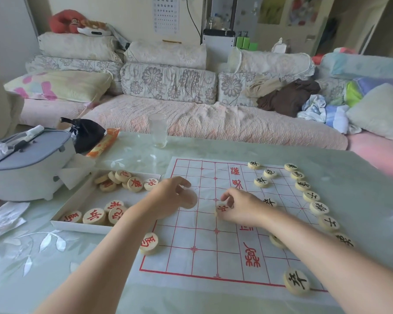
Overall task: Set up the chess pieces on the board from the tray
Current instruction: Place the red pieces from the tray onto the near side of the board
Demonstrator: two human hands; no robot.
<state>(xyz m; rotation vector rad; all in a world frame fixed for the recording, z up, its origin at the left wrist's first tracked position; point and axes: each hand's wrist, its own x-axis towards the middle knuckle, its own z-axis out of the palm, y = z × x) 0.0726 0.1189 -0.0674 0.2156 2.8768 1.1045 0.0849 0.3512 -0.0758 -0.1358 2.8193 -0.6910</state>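
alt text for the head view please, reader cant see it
Two hands place pieces on a xiangqi board: the right hand pinches a red-lettered piece, the left hand holds a second piece. Black-lettered pieces line its right edge; red ones lie in a white tray.

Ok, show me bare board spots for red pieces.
Bare on the board: near left squares between the red horse piece and river lettering; far left corner beyond the left hand. Crowded: black pieces along the right edge.
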